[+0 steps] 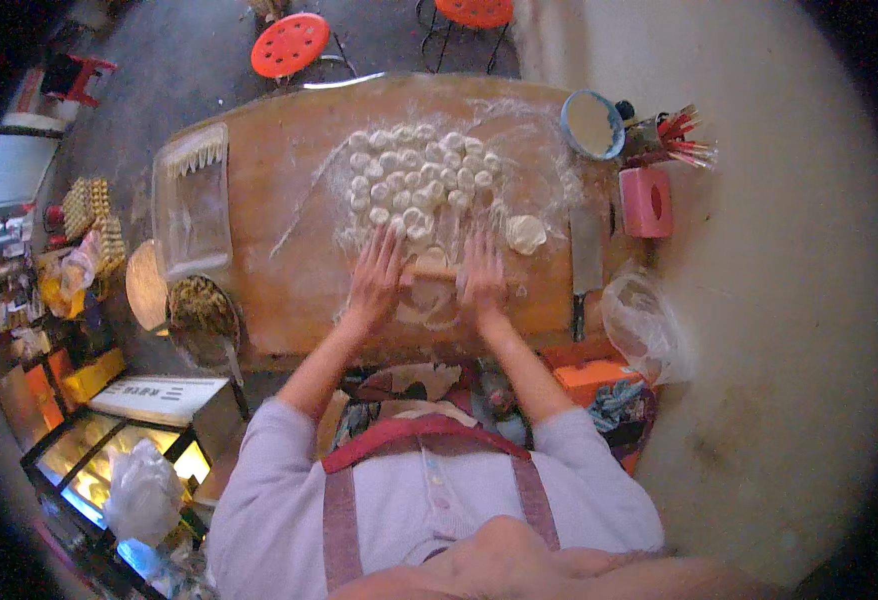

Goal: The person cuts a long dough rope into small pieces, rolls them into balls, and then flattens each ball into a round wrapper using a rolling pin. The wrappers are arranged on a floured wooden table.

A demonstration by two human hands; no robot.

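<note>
My left hand [377,271] and my right hand [482,276] lie flat, fingers pointing away from me, on the two ends of a wooden rolling pin [434,271]. A small piece of dough [433,257] shows at the pin's far side, between my hands. Beyond my fingertips many small round dough pieces [409,178] sit close together on the floured wooden table [289,300]. To the right of my right hand rests a larger lump of dough [526,234].
A clear tray [192,232] holding shaped dough pieces stands at the left. A bowl of filling [204,315] is at the near left corner. Along the right edge are a blue-rimmed bowl [592,126], a cleaver [586,247], a pink tissue box [645,202] and a plastic bag [643,322].
</note>
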